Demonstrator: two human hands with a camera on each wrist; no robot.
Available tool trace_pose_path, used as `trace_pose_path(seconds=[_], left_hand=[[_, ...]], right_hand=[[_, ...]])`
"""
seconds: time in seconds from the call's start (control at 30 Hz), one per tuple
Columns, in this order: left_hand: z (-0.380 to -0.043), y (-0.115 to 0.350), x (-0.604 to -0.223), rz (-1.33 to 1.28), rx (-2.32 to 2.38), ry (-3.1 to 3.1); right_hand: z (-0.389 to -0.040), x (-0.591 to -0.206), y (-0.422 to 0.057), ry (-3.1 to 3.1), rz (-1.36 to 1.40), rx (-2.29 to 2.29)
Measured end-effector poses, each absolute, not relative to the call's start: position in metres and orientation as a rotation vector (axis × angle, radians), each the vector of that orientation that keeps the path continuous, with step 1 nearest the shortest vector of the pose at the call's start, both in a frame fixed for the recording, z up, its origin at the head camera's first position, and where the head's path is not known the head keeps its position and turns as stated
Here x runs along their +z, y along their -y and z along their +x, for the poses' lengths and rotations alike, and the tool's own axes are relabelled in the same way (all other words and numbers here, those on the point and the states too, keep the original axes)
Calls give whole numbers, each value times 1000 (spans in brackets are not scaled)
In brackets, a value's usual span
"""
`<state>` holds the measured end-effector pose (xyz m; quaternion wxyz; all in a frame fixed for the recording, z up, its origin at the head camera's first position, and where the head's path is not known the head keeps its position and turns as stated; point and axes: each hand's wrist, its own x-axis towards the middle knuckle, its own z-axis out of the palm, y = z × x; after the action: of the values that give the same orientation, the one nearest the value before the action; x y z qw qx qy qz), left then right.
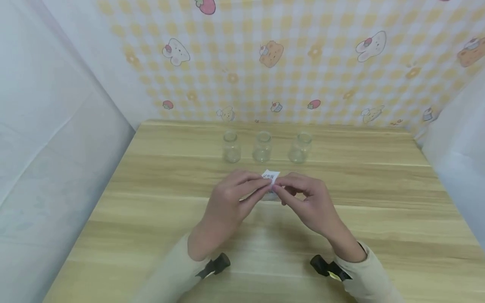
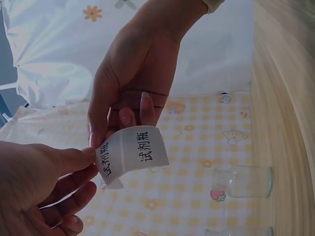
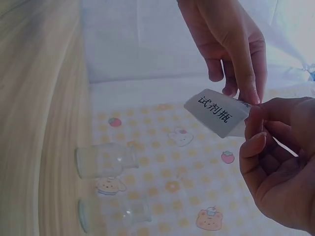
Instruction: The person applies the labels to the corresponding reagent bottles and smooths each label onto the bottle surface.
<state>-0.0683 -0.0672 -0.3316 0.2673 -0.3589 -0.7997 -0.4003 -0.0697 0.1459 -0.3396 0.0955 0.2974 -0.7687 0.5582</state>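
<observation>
A small white paper strip of labels (image 1: pixel 271 174) is held up between both hands over the middle of the table. My left hand (image 1: pixel 226 202) pinches it from the left with thumb and fingertips. From the right, my right hand (image 1: pixel 308 204) pinches it too, fingertips meeting the left ones at the edge. In the left wrist view the label strip (image 2: pixel 142 147) bends into a curve and shows two printed black Chinese labels. One printed label (image 3: pixel 216 113) faces the right wrist view. The pinched edge is hidden by the fingertips.
Behind the hands stand three clear glass jars in a row: left jar (image 1: pixel 232 152), middle jar (image 1: pixel 262 150), right jar (image 1: pixel 300 150). They are upright on the wooden table (image 1: pixel 170 235). A yellow checked cloth (image 1: pixel 242 54) hangs along its back edge, with white sheets at both sides.
</observation>
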Motion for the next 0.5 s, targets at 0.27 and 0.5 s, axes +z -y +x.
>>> trace_pose_path(seconds=[0.27,0.5], left_hand=[[-74,65,-329,-1040,-994,2078],[-85,74,-333,-783,-828,2116]], right_hand=[[-74,-339,-149,2180,1033,1578],[-79,-349,-143,2433,739,1708]])
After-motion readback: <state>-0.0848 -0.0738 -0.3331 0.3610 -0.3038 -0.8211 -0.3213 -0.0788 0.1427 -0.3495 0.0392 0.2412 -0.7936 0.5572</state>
